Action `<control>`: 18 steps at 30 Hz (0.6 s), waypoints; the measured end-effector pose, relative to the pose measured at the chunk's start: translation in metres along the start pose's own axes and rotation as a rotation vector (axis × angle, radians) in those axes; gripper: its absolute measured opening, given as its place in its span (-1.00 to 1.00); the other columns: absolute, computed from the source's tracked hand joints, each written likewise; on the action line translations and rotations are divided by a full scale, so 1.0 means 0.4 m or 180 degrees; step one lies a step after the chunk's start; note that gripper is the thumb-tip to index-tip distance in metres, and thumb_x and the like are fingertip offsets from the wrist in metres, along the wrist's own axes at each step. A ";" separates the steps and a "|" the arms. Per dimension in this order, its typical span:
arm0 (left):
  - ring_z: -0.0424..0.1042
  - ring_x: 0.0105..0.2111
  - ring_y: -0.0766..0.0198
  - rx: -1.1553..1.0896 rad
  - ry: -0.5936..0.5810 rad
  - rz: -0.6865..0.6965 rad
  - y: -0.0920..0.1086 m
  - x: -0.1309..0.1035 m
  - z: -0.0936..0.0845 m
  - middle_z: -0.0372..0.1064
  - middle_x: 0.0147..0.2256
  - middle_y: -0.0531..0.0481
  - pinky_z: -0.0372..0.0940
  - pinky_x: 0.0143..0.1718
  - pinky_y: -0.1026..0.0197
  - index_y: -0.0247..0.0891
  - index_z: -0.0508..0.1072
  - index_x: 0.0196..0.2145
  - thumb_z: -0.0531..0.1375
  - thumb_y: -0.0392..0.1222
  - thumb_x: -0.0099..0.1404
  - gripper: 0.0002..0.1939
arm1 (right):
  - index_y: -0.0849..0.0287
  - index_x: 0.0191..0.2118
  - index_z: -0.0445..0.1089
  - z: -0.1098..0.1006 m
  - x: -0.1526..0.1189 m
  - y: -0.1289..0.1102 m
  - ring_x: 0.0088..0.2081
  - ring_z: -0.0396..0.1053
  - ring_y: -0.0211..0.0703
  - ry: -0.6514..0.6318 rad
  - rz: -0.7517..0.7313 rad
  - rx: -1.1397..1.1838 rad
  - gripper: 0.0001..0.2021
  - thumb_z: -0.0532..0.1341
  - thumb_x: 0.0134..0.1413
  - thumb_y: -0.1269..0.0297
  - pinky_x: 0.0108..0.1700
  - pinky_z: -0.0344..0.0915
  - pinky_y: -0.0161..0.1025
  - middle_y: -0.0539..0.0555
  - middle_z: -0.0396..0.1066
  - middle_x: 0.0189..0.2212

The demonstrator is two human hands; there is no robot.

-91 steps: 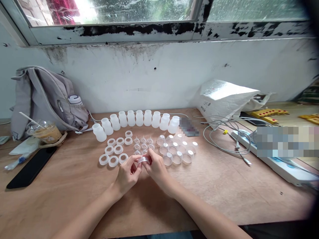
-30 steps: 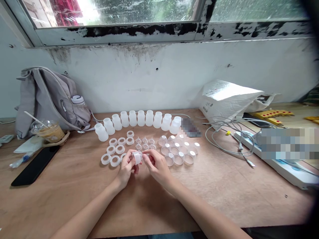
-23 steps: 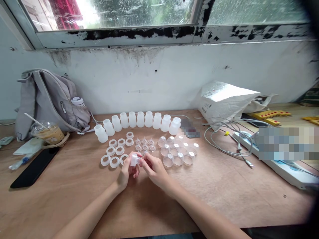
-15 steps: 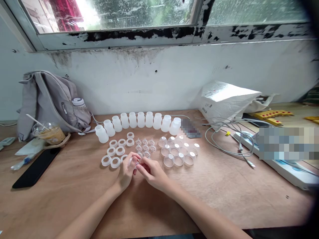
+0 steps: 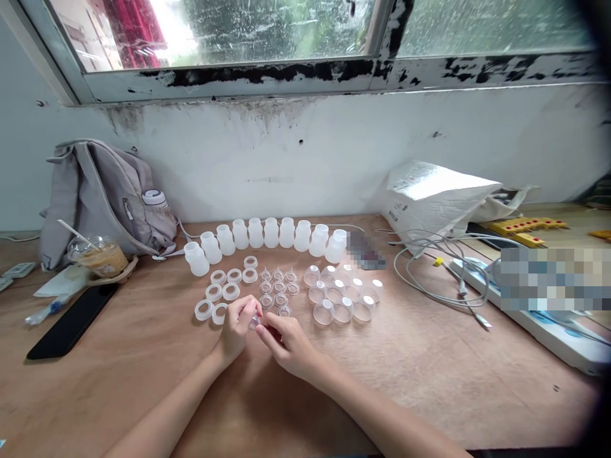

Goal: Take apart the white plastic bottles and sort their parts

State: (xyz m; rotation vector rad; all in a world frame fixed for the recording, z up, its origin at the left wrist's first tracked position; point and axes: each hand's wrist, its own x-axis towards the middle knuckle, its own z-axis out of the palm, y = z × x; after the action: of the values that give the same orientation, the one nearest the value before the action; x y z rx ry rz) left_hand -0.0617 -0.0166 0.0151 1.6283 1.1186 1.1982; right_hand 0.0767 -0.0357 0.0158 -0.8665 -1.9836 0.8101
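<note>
My left hand point(image 5: 238, 326) has its fingers closed around a small clear piece point(image 5: 254, 322) that looks like a bottle nipple; the fingers hide much of it. My right hand point(image 5: 286, 342) pinches the same piece from the right with thumb and fingertips. Just beyond the hands lie several clear bottle nipples point(image 5: 279, 287) in rows. Left of them are several translucent collar rings point(image 5: 231, 291), some close to my left hand. To the right stand several clear dome caps point(image 5: 342, 310). Behind everything, several frosted bottles point(image 5: 271, 233) form an arc.
A grey backpack point(image 5: 102, 197), an iced drink cup point(image 5: 99, 257) and a black phone point(image 5: 71, 323) are on the left. On the right lie tangled white cables point(image 5: 429, 286), a power strip point(image 5: 548, 334) and a white bag point(image 5: 429, 197). The wooden table point(image 5: 267, 407) meets the wall behind.
My hands have shifted slightly, with the clear piece now lower and more visible between the fingertips. The whole view has moved a little; the laid-out parts look unmoved.
</note>
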 end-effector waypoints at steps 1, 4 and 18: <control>0.16 -0.59 0.38 0.0007 -0.0081 0.0005 0.001 0.000 -0.001 0.17 -0.61 0.08 0.09 -0.54 0.32 -0.27 0.25 -0.57 -0.08 -0.10 0.26 -0.68 | 0.17 -0.56 0.04 -0.003 -0.002 0.000 -0.61 -0.03 -0.39 0.0025 -0.0003 0.0007 -0.76 0.00 0.12 0.31 -0.54 -0.06 -0.37 -0.10 0.02 -0.64; 0.29 -0.49 0.33 -0.0002 0.0016 0.0044 0.000 0.003 -0.011 0.29 -0.49 0.04 0.19 -0.46 0.30 -0.27 0.29 -0.41 0.00 -0.12 0.23 -0.82 | 0.18 -0.54 0.09 -0.015 -0.006 0.001 -0.61 -0.01 -0.39 0.0243 0.0125 -0.0041 -0.78 0.02 0.11 0.29 -0.55 -0.05 -0.37 -0.10 0.05 -0.65; 0.22 -0.39 0.37 0.1037 0.2950 0.0536 -0.100 0.102 -0.183 0.17 -0.25 0.01 0.18 -0.41 0.31 -0.22 0.21 -0.20 0.24 -0.10 0.01 -0.59 | 0.18 -0.54 0.16 -0.024 0.004 0.021 -0.59 0.02 -0.36 0.0689 0.0332 -0.0205 -0.76 0.01 0.13 0.25 -0.53 -0.02 -0.37 -0.08 0.08 -0.64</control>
State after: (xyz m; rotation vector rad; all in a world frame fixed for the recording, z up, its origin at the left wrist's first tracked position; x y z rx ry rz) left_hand -0.1338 0.0409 0.0043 1.4104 1.8334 2.0701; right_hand 0.0866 -0.0276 0.0144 -1.0568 -1.7946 0.6826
